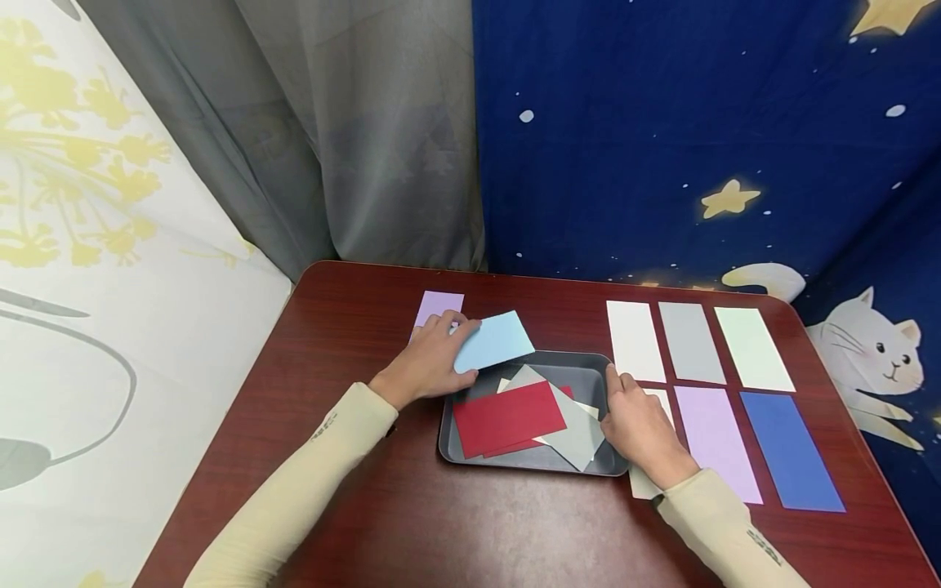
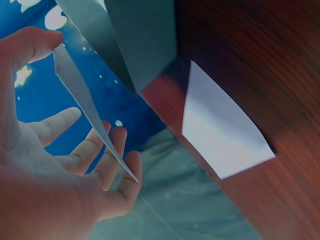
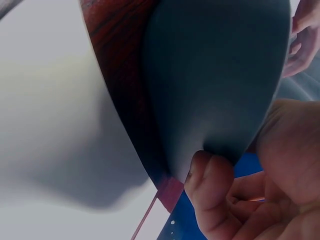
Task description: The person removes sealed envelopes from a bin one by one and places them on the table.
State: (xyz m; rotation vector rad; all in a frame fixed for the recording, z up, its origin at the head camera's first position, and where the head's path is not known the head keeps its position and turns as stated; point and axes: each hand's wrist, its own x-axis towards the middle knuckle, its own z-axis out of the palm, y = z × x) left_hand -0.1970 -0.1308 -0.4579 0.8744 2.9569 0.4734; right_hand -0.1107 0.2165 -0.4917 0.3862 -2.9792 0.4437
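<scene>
My left hand (image 1: 426, 359) holds a light blue paper card (image 1: 497, 339) over the back left corner of a dark grey tray (image 1: 588, 369). Seen edge-on in the left wrist view, the card (image 2: 89, 105) runs between thumb and fingertips. With my right hand (image 1: 647, 429) I grip the tray's right rim; the right wrist view shows fingers curled against the tray wall (image 3: 215, 75). Inside the tray, a red card (image 1: 507, 416) overlaps a grey card (image 1: 581, 437), with cream and more red partly covered. A lilac card (image 1: 443, 303) lies behind my left hand, partly hidden.
Right of the tray, cards lie in two rows: white (image 1: 635, 343), grey (image 1: 693, 343) and pale green (image 1: 754, 349) at the back, lilac (image 1: 720, 445) and blue (image 1: 794, 451) in front. My right hand partly covers a cream card (image 1: 643, 487). Curtains hang behind the table (image 1: 353, 506).
</scene>
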